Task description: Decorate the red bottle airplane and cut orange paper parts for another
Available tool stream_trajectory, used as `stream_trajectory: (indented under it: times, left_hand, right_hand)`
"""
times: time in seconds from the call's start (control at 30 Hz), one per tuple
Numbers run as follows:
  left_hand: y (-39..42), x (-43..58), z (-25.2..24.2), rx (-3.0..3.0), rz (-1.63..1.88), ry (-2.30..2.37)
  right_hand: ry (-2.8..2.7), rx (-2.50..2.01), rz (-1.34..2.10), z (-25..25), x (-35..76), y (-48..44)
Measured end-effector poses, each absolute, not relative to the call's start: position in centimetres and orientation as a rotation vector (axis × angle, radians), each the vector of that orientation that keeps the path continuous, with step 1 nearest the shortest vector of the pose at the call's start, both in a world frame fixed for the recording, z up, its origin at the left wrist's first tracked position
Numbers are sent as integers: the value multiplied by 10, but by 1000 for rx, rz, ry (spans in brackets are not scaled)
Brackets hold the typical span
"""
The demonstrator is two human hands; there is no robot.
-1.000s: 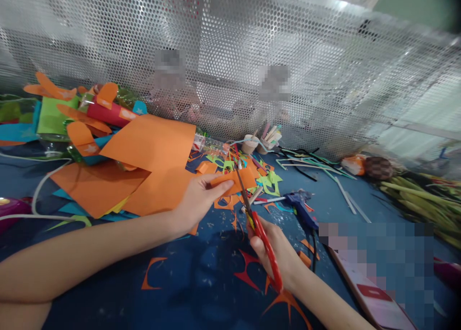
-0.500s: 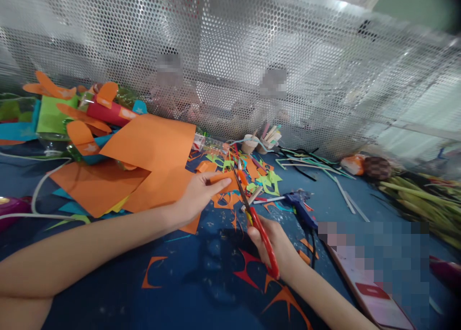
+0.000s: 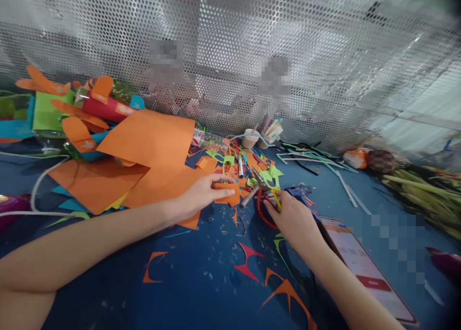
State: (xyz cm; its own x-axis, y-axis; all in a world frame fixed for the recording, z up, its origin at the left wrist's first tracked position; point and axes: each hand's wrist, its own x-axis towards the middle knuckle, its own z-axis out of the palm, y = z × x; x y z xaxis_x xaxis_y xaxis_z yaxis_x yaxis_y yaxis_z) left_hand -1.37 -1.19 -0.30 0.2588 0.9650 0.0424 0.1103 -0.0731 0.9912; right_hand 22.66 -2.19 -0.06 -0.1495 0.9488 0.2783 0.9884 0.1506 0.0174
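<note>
My left hand pinches a small orange paper piece between thumb and fingers, over the scrap pile. To its right, my right hand has its fingers on the handles of a pair of scissors, red on one side and yellow on the other. The scissors lie low at the table surface, blades pointing away over the cuttings. Large orange paper sheets spread out left of my left hand. Around the blades are green and orange paper scraps and a marker-like stick.
Decorated bottles are piled at the left. Cups with sticks stand by the perforated metal screen; two blurred people show behind it. A blue glue gun and a phone lie right. Cut paper scraps lie in front.
My right hand has moved right and turned palm down. The scissors have come away from the orange paper and dropped toward the table. My left hand has lowered slightly with the paper.
</note>
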Motion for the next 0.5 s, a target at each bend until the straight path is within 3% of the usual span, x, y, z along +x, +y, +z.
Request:
stream_trajectory:
  times: [0.07, 0.13, 0.23, 0.3, 0.5]
  left_hand:
    - [-14, -13, -5, 1591, 911, 1075]
    - [-18, -11, -7, 1742, 860, 1096]
    - [-26, -7, -10, 1903, 813, 1019]
    - [-31, -6, -11, 1967, 787, 963]
    - [-27, -10, -10, 2115, 679, 970]
  right_hand:
    - [-2221, -1758, -350, 2, 224, -25]
    - [-2168, -1584, -196, 5, 216, -31]
    - [-2135, -1338, 612, 6, 200, -44]
    - [-2114, -1238, 891, 2, 191, -50]
    - [-2068, -1272, 937, -5, 191, -49]
